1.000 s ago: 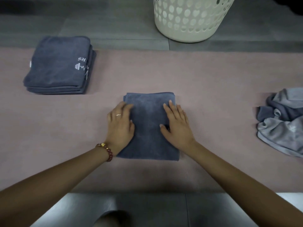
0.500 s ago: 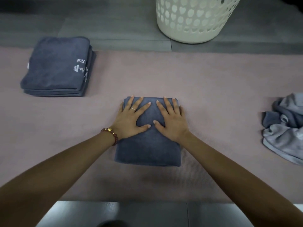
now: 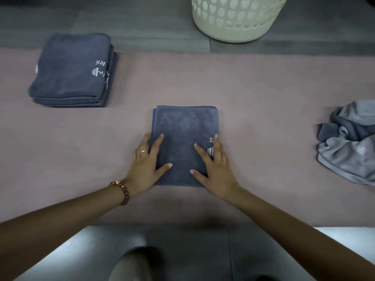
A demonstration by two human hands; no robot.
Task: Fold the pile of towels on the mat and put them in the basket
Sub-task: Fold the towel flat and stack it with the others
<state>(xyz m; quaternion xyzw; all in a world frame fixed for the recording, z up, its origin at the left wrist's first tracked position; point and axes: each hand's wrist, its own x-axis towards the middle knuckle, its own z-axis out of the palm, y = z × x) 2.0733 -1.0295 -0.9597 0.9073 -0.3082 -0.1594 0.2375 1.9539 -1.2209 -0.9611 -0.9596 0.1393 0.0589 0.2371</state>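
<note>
The folded towel (image 3: 185,142) lies mid-mat (image 3: 263,82), both hands flat on its near half: left hand (image 3: 146,165) and right hand (image 3: 215,169), fingers spread, gripping nothing. The right hand hides part of the white print (illegible). Basket (image 3: 233,23) top and unfolded towels (image 3: 349,142) are cut off.

We see only the lower part of the basket (image 3: 235,21); the top edge cuts it off. The crumpled towels (image 3: 349,142) run past the right edge. Our right hand (image 3: 215,167) covers most of the folded towel's (image 3: 182,138) white logo.
</note>
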